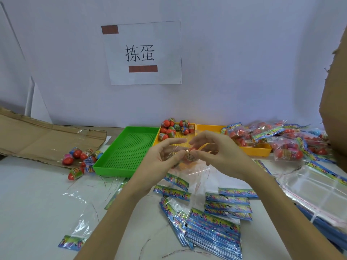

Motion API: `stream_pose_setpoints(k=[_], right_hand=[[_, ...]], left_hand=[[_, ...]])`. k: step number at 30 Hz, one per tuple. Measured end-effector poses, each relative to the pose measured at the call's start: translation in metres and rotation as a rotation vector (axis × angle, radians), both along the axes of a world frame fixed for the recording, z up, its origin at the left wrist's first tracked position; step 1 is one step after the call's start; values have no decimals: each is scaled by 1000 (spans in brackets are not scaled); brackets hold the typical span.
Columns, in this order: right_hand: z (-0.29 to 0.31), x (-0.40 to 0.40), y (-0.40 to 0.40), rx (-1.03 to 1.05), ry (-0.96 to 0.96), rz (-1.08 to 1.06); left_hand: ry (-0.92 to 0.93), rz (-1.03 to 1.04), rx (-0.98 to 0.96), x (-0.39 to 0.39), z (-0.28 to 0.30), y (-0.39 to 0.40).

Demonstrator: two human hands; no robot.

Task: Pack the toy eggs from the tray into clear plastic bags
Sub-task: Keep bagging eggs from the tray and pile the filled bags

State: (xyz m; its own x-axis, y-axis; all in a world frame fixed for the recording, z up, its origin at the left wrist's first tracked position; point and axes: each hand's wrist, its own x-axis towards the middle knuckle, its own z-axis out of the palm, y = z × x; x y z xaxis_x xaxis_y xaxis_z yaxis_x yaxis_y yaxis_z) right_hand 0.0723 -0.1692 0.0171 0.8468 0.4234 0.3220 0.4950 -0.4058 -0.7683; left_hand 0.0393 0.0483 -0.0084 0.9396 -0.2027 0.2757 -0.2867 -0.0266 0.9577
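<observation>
- Hands meet above the near edge of the yellow tray [261, 150]; left hand [159, 158] and right hand [219, 149] both work one clear plastic bag [189, 166].
- Left hand: fingers curled, pinching the film at the bag's mouth. Film is nearly invisible against the skin, so the exact pinch point is hard to make out.
- Right hand: thumb and fingertips grip a toy egg [190, 156] at the bag opening; only its labelled band and a sliver of red show, the rest hidden by fingers.
- An orange shape sits lower in the bag, blurred through the plastic; cannot tell what it is.
- Loose eggs [174, 128] heaped in the far left corner of the yellow tray.
- Green tray [127, 149] just left of the yellow one, touching it.
- More eggs [82, 158] lie on the desk [37, 194] and on flattened cardboard [37, 136], left of the green tray.
- Filled bags [281, 143] piled at right, spilling over the yellow tray's right end; the count cannot be made out.
- Empty bags with colourful header cards [216, 222] stacked near, partly covered by the forearms.
- Paper sign [142, 53] on the back wall, two patches of it masked.
- Brown cardboard [336, 91] cut off at the right edge.
</observation>
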Motion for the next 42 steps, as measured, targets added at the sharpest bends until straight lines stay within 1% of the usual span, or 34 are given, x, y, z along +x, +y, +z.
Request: stream_pose_setpoints(k=[5,9,12,16,21,24,29,32,38,40,42], right_hand=[[1,-1,-2,-64,38,87],[0,-2,-4,-128,76,131],[0,-3,-4,-113,61,121],[6,-3,-7,-73,110,135],[10,-4,-15,-41,116,110],[11,-4,-16,-58,146,136],[9,-7,-13,-95,167,196],[6,-8,-6,-145,108,198],[4,-5,-6,-70,11,122],[5,-6,-7,-59,-8,115],[6,-6,-7,-55,-32,92]], left_hand=[[7,24,-22,0,-1,-1],[-26,14,-17,0,-1,0],[-22,14,-50,1,0,1],[-3,52,-79,1,1,2],[77,46,-98,2,4,5],[97,20,-92,0,4,3],[83,44,-80,-1,4,3],[66,89,-74,0,3,3],[45,137,-18,0,3,1],[53,112,-2,-1,4,1],[71,28,19,-3,5,2]])
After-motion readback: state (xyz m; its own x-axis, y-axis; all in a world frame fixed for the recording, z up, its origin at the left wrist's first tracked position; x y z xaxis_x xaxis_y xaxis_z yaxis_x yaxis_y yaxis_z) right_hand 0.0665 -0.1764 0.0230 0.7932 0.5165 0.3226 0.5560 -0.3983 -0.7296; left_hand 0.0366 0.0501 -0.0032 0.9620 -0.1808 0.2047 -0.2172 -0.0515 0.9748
